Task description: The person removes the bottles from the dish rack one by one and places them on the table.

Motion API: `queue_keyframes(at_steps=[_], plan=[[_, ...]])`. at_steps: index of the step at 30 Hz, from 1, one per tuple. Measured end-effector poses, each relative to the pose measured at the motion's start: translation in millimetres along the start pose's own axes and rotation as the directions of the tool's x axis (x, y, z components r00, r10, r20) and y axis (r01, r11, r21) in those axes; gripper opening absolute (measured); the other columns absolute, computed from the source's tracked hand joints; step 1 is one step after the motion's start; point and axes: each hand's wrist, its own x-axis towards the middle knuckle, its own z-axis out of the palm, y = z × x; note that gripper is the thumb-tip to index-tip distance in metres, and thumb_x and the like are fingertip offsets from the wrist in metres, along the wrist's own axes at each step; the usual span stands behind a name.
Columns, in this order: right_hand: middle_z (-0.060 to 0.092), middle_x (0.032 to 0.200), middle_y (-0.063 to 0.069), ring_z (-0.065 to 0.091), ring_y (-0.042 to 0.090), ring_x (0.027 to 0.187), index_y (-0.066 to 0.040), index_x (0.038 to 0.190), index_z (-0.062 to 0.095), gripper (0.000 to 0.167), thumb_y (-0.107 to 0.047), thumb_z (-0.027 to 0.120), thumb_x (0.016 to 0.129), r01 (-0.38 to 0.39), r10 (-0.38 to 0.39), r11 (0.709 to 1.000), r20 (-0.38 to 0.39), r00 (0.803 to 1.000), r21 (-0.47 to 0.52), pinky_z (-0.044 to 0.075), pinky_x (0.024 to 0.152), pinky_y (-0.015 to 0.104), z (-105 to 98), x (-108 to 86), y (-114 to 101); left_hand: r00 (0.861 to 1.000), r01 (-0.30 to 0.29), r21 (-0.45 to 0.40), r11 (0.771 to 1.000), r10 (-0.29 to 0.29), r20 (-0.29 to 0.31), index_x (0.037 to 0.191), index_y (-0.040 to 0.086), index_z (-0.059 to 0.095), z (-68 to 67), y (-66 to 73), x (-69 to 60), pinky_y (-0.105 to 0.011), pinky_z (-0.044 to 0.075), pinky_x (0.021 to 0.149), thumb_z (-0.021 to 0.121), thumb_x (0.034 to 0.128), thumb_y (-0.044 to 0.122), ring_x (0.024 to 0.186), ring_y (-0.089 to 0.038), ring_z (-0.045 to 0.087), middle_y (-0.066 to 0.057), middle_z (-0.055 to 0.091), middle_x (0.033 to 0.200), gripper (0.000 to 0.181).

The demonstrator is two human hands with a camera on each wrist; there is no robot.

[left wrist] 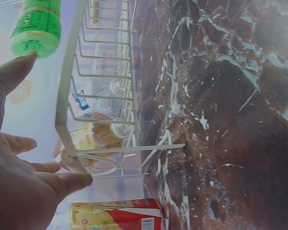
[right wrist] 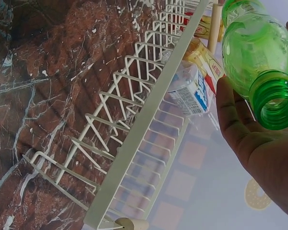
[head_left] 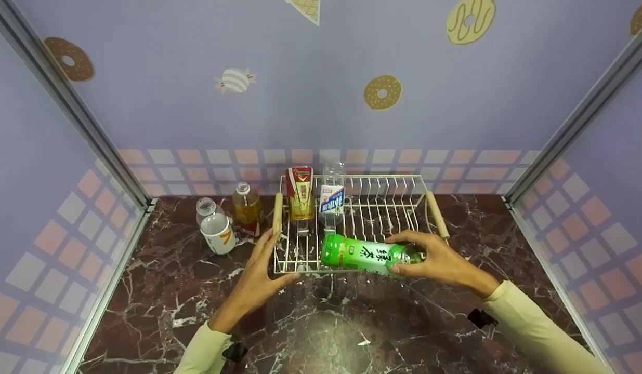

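Observation:
My right hand (head_left: pixel 439 262) grips an uncapped green plastic bottle (head_left: pixel 365 254) near its neck. The bottle lies sideways over the front of a cream wire dish rack (head_left: pixel 298 271), its base to the left. In the right wrist view its open green mouth (right wrist: pixel 278 108) faces the camera. At the rack's left end is my left hand (head_left: pixel 256 275), fingers extended by the wooden handle (head_left: pixel 277 210), thumb pointing towards the bottle's base; whether it touches the rack is unclear. Two bottles stand neck down in the rack: one with a red-and-gold label (head_left: pixel 300 192), one clear with a blue-and-white label (head_left: pixel 332 200).
Left of the rack stand an uncapped amber-looking bottle (head_left: pixel 248 210) and a clear bottle with a white label and orange mark (head_left: pixel 218 236). The rack sits on a dark red marbled counter (head_left: pixel 310 332) against a lilac wall (head_left: pixel 300 114), with side panels left and right.

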Motion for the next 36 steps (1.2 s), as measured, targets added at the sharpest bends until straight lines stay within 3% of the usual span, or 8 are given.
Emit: queue_keyframes(at_steps=[13,18,25,32,36], plan=[[0.074,0.128,0.014,0.069,0.018,0.103,-0.001,0.141,0.069,0.054,-0.019,0.089,0.094,-0.005,0.005,1.0,0.009,1.0,-0.023,0.065,0.088,0.03,2,-3.0,-1,0.996,-0.091,0.012,0.996,0.091,0.001,0.165,0.003,0.046,-3.0,13.4,-3.9,-0.077,0.032,0.122,0.092,0.0907,0.02,0.159,-0.054,0.033,-0.023,0.028,0.178,0.089],[0.073,0.127,0.016,0.071,0.018,0.1,0.0,0.141,0.068,0.054,-0.018,0.088,0.094,0.005,-0.004,1.0,0.018,1.0,-0.012,0.066,0.084,0.03,3,-4.0,-2,0.993,-0.114,0.017,0.993,0.113,0.017,0.163,0.003,0.05,-4.5,19.1,-5.3,-0.076,0.032,0.123,0.09,0.0931,0.025,0.159,-0.052,0.035,-0.02,0.033,0.177,0.083],[0.075,0.127,0.014,0.071,0.016,0.1,0.0,0.14,0.068,0.054,-0.02,0.088,0.095,0.06,-0.059,0.998,0.029,0.998,-0.032,0.066,0.087,0.029,9,-3.2,-4,0.981,-0.187,0.003,0.982,0.186,0.055,0.158,0.001,0.055,-3.8,29.5,-6.9,-0.072,0.033,0.125,0.088,0.0945,0.023,0.157,-0.048,0.04,-0.018,0.042,0.173,0.075],[0.076,0.13,0.01,0.071,0.016,0.103,-0.003,0.141,0.07,0.057,-0.023,0.091,0.092,0.061,-0.059,0.997,0.042,0.997,-0.047,0.065,0.089,0.03,11,-4.2,-9,0.971,-0.184,-0.028,0.982,0.186,0.149,0.161,0.011,0.054,-0.4,46.2,-10.7,-0.064,0.032,0.129,0.086,0.0945,0.03,0.159,-0.042,0.039,-0.005,0.04,0.175,0.077],[0.076,0.127,0.009,0.07,0.017,0.101,-0.005,0.141,0.07,0.057,-0.024,0.091,0.091,0.037,-0.035,0.998,0.052,0.998,-0.041,0.066,0.086,0.032,14,-5.1,-14,0.96,-0.208,-0.026,0.978,0.209,0.185,0.162,0.013,0.054,2.3,54.1,-11.6,-0.063,0.033,0.128,0.085,0.0949,0.034,0.159,-0.041,0.04,-0.005,0.041,0.175,0.077]])
